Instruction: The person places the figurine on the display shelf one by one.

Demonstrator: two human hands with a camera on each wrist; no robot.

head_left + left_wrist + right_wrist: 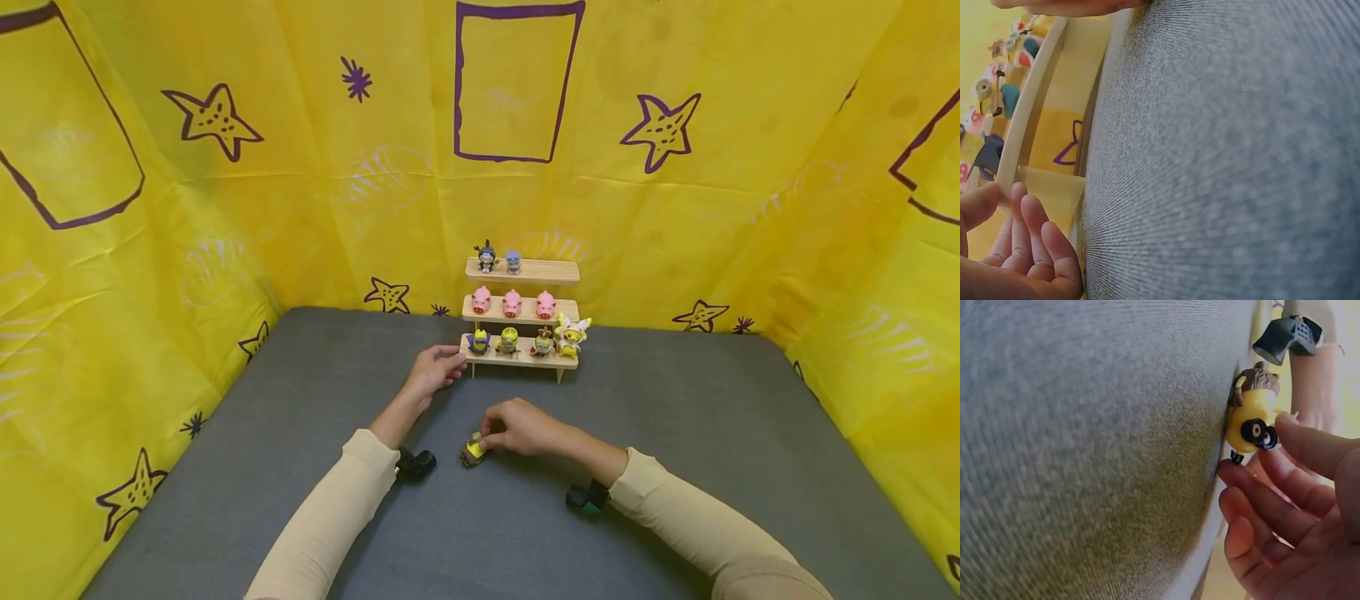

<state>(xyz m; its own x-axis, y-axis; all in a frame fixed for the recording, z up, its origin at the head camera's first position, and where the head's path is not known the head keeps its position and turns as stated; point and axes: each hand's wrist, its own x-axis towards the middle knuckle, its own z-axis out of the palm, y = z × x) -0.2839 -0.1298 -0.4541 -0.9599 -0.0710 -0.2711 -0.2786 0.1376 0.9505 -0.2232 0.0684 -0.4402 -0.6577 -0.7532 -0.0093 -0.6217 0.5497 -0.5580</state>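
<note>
In the head view, my left hand (435, 369) holds the left end of the lowest tier of a wooden display shelf (517, 362). The left wrist view shows the thumb (980, 203) and fingertips at either side of that board's corner. My right hand (527, 427) pinches a yellow Minion figurine (473, 450) low over the grey tabletop, in front of the shelf. Seen from the right wrist, the Minion figurine (1250, 422) has black goggles and a brown furry lower part, and lies on its side with thumb and fingers at its head end.
Three pink pig figurines (512, 303) line the middle tier, and two small figures (486, 257) stand on the top one. Several Minion figurines (507, 341) and a white-eared yellow figure (570, 336) occupy the bottom tier. Yellow patterned cloth (300, 208) encloses the grey table (675, 433).
</note>
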